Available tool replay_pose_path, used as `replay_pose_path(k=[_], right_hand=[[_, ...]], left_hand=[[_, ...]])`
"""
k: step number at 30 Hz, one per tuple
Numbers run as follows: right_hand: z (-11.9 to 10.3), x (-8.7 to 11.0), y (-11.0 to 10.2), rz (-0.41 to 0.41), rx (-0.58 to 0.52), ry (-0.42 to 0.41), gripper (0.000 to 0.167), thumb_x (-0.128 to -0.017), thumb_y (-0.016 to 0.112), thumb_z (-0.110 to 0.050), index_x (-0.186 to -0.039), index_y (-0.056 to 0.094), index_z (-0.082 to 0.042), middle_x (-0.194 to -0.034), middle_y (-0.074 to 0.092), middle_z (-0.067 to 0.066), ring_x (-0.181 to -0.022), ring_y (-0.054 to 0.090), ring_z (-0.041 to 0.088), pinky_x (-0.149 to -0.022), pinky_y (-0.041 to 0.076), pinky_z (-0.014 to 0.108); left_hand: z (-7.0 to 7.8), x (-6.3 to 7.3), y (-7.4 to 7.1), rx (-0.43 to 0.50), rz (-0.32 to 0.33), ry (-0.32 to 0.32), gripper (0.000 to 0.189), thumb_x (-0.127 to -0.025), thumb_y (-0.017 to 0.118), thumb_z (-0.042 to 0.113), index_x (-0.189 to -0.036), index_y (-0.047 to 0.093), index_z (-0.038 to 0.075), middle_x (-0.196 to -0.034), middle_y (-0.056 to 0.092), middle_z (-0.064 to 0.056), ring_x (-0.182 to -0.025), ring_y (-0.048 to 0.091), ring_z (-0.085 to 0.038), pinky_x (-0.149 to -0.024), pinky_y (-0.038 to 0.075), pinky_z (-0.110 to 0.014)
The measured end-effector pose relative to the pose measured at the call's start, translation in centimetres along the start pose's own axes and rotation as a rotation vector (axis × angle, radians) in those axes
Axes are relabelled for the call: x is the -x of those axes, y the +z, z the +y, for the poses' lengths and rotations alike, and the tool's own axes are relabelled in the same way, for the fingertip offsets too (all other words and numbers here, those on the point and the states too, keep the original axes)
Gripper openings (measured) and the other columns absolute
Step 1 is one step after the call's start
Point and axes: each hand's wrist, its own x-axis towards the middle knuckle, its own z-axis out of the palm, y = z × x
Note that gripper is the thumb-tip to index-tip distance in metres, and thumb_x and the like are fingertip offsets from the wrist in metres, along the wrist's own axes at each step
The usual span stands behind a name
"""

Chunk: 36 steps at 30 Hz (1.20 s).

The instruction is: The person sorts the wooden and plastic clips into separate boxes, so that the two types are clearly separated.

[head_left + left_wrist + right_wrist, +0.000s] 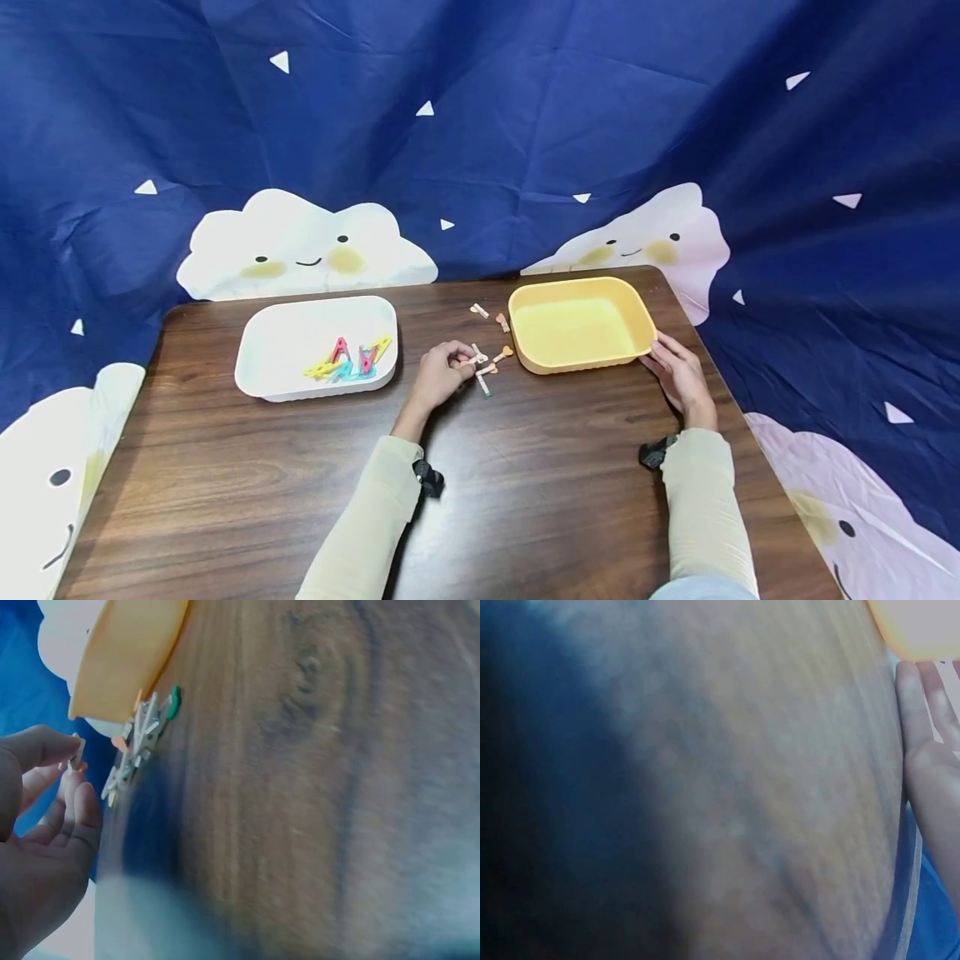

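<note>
My left hand (441, 375) pinches a small wooden clothespin (77, 756) between thumb and fingertips, just above the table. Several more mini clothespins with orange, white or green decorated ends lie scattered beside it, among them a green-ended clothespin (483, 385) and an orange-ended clothespin (502, 354). To their right stands a yellow tray (577, 364) with nothing in it. My right hand (681, 375) touches the tray's near right corner with its fingertips; in the right wrist view its visible fingers look fairly straight, and part of the hand is cut off.
At the left stands a white tray (251, 375) holding several plastic clothespins (348, 367) in red, yellow and blue. Two small clothespins (480, 311) (502, 322) lie farther back near the yellow tray. A blue curtain (480, 150) with clouds hangs behind the wooden table (525, 467).
</note>
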Motion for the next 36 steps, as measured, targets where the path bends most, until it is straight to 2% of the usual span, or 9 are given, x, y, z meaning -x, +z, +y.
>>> replay_pose_path(k=[4,10,18,23,26,31,33,36], right_hand=[[-0.1,0.3,0.1,0.008,-0.004,-0.001,0.029,-0.103,0.053,0.003,-0.124,0.071,-0.005,-0.118,0.072,0.0,-0.106,0.068,0.012,-0.097,0.052,0.03],[-0.3,0.4,0.3,0.016,-0.019,0.018,0.029,-0.103,0.052,0.003,-0.119,0.073,-0.008,-0.113,0.073,0.001,-0.103,0.068,0.013,-0.097,0.052,0.03],[0.0,0.0,0.1,0.027,-0.018,0.03,0.027,-0.103,0.054,0.002,-0.117,0.074,-0.01,-0.115,0.072,0.0,-0.104,0.068,0.012,-0.097,0.052,0.03],[0.1,-0.2,0.1,0.013,-0.002,0.009,0.029,-0.103,0.053,0.003,-0.119,0.073,-0.009,-0.115,0.073,0.001,-0.106,0.068,0.012,-0.097,0.052,0.03],[0.0,-0.2,0.2,-0.001,0.0,0.005,0.029,-0.103,0.053,0.004,-0.121,0.072,-0.008,-0.116,0.072,0.001,-0.108,0.067,0.012,-0.098,0.052,0.03],[-0.1,0.0,0.3,0.001,-0.023,0.007,0.03,-0.103,0.051,0.005,-0.12,0.073,-0.007,-0.116,0.073,0.001,-0.106,0.068,0.013,-0.097,0.052,0.03],[-0.1,0.1,0.3,0.006,-0.025,0.007,0.03,-0.103,0.05,0.005,-0.12,0.073,-0.007,-0.115,0.073,0.002,-0.106,0.068,0.013,-0.097,0.052,0.03],[-0.1,0.2,0.4,0.017,-0.022,0.015,0.029,-0.103,0.051,0.004,-0.118,0.073,-0.008,-0.115,0.073,0.001,-0.105,0.068,0.012,-0.097,0.052,0.03]], left_hand=[[0.6,-0.5,0.2,0.042,-0.03,0.01,0.013,-0.084,0.076,0.002,-0.098,0.074,0.004,-0.08,0.063,-0.001,-0.064,0.057,-0.009,-0.052,0.05,-0.024],[1.8,-1.6,0.3,0.029,-0.062,0.022,0.014,-0.085,0.077,0.005,-0.099,0.075,0.006,-0.077,0.067,-0.002,-0.068,0.059,-0.009,-0.058,0.051,-0.025],[2.7,-2.6,1.0,0.079,-0.09,0.024,0.014,-0.085,0.076,0.003,-0.099,0.074,0.005,-0.082,0.068,-0.001,-0.071,0.064,-0.009,-0.065,0.055,-0.023],[3.3,-2.8,1.7,0.11,-0.103,0.017,0.014,-0.086,0.077,0.003,-0.1,0.074,0.003,-0.083,0.066,-0.001,-0.071,0.061,-0.008,-0.066,0.058,-0.03],[3.7,-3.0,2.0,0.132,-0.101,0.005,0.016,-0.085,0.078,0.002,-0.101,0.074,0.002,-0.083,0.066,-0.002,-0.069,0.061,-0.01,-0.064,0.06,-0.037],[4.1,-3.4,2.7,0.172,-0.128,-0.013,0.017,-0.086,0.077,0.002,-0.103,0.074,0.003,-0.082,0.064,-0.002,-0.068,0.064,-0.021,-0.059,0.059,-0.05],[4.3,-3.5,3.0,0.178,-0.142,-0.014,0.016,-0.088,0.076,0.006,-0.103,0.074,0.003,-0.082,0.064,-0.001,-0.067,0.064,-0.025,-0.058,0.058,-0.053],[4.5,-3.7,3.4,0.179,-0.156,-0.018,0.015,-0.089,0.076,0.011,-0.103,0.074,0.004,-0.082,0.064,0.001,-0.064,0.062,-0.021,-0.051,0.057,-0.045]])
